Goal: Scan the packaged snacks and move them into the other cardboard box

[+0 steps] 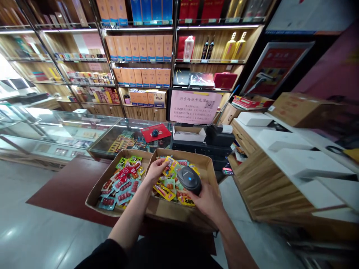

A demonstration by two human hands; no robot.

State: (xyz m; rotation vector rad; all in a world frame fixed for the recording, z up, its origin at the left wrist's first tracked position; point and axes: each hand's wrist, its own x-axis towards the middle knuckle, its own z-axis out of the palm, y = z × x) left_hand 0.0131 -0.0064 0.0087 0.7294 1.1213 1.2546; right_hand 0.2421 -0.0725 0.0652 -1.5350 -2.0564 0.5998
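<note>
My left hand (pixel 156 171) pinches a yellow snack packet (pixel 170 166) above the right cardboard box (pixel 206 164). In my right hand (pixel 206 201) is a dark barcode scanner (pixel 189 180) with a small blue light, its head turned toward the packet. My fingers wrap its handle, which is mostly hidden. Below both hands, loose yellow and pale packets (pixel 164 191) lie in the right box. The left cardboard box (pixel 92 200) stands beside it, holding pale blue packets of reddish round pieces (pixel 123 196) and a red item (pixel 127 171) on top.
Behind the boxes is a glass display counter (pixel 98 130) with a red sheet (pixel 157 133) and a dark mouse-like object. A monitor (pixel 193 106) covered by a pink notice stands at the back. White boxes (pixel 300 157) line the right counter; shelves of boxed goods (pixel 140 46) fill the wall.
</note>
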